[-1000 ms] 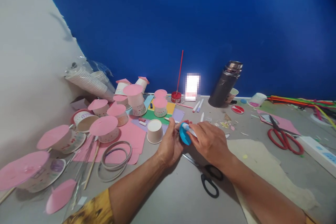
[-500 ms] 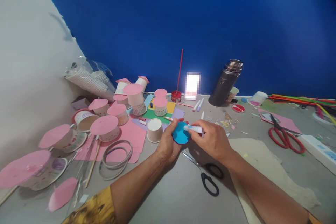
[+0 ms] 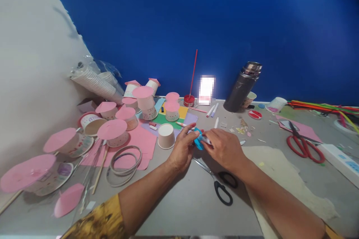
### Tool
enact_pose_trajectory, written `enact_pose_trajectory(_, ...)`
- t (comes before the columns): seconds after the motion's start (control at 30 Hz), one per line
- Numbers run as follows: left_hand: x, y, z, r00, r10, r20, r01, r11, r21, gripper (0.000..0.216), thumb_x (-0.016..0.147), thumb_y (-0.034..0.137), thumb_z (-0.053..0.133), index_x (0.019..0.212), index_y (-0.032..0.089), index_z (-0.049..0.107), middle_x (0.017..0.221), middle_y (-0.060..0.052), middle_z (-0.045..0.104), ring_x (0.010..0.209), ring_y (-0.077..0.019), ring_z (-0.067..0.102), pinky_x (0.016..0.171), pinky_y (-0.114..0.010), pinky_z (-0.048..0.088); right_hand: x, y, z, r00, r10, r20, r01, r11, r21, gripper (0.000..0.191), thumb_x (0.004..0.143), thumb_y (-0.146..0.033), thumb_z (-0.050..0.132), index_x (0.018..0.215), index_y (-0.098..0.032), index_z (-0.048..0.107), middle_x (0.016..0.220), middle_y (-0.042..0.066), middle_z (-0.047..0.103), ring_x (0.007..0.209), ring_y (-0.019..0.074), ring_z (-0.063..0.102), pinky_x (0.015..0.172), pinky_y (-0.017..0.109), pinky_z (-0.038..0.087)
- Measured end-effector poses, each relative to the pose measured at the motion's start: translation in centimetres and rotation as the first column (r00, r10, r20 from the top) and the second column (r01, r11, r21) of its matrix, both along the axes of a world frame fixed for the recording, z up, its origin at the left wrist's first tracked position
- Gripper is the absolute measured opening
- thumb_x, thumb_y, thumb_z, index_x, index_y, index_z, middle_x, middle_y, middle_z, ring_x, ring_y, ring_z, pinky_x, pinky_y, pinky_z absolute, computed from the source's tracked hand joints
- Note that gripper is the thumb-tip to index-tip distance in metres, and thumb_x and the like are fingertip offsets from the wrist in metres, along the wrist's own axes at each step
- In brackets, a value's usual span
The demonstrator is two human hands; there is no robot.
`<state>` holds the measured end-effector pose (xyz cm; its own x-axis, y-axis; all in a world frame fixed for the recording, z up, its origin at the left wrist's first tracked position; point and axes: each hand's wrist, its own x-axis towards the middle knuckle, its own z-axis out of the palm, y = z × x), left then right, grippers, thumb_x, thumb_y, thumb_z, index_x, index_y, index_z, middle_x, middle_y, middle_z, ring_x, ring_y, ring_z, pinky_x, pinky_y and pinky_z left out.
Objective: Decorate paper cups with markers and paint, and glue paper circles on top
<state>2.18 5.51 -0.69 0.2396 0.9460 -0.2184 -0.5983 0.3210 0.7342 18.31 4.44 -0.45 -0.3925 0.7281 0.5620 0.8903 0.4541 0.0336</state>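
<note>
My left hand (image 3: 181, 153) grips a small bright blue paper disc (image 3: 198, 141), which shows bent and nearly edge-on. My right hand (image 3: 226, 146) is closed on a slim white tube (image 3: 206, 140), its end against the blue paper. I cannot make out whether the tube is a glue stick or a marker. Just left of my left hand an upturned white paper cup (image 3: 166, 136) stands on the table. Below both hands lie black-handled scissors (image 3: 223, 193), with part of the blades in shadow.
Several paper cups topped with pink paper discs (image 3: 112, 130) crowd the left side, beside grey wire rings (image 3: 125, 166). A dark flask (image 3: 242, 87) stands at the back. Red-handled scissors (image 3: 305, 145) and a white power strip (image 3: 340, 160) lie right, near a cream sheet (image 3: 280, 175).
The blue disc has turned from face-on to bent and nearly edge-on. My left fingers have shifted around it, and the white tube's end is now mostly hidden.
</note>
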Motion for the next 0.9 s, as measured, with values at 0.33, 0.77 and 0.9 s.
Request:
enact_pose_trajectory(0.33,0.3,0.1,-0.1,0.999,0.009,0.042,-0.01,1.0,0.014,0.038,0.067,0.026,0.088,0.1,0.014,0.072,0.093,-0.005,0.071,0.083,-0.0157,0.064,0.073,-0.026,0.052,0.1,-0.2,0.0,0.998,-0.022,0.054,0.016,0.994,0.113,0.021,0.102,-0.026,0.056,0.089,-0.019,0.071,0.076,0.005,0.068,0.069,0.0195,0.059,0.062,0.033,0.03)
enact_pose_trajectory(0.77,0.1,0.6,-0.1,0.998,-0.046,-0.03,0.042,0.994,-0.105,0.052,0.066,-0.007,0.058,0.113,0.015,0.064,0.095,-0.008,0.068,0.082,-0.0208,0.071,0.084,-0.047,0.066,0.7,1.2,0.8,0.82,-0.256,-0.512,0.1,0.945,-0.311,0.017,0.082,-0.038,0.067,0.084,-0.023,0.074,0.074,0.003,0.077,0.063,0.0208,0.067,0.061,0.03,0.045)
enact_pose_trajectory(0.9,0.0,0.8,-0.2,0.999,-0.039,-0.035,0.035,0.995,-0.097,0.066,0.066,-0.007,0.057,0.127,0.017,0.06,0.1,-0.01,0.068,0.088,-0.0248,0.074,0.084,-0.046,0.065,0.8,1.0,1.4,0.753,-0.263,-0.604,0.039,0.933,-0.358,0.022,0.08,-0.043,0.066,0.079,-0.022,0.073,0.064,0.001,0.072,0.057,0.0192,0.063,0.056,0.029,0.043)
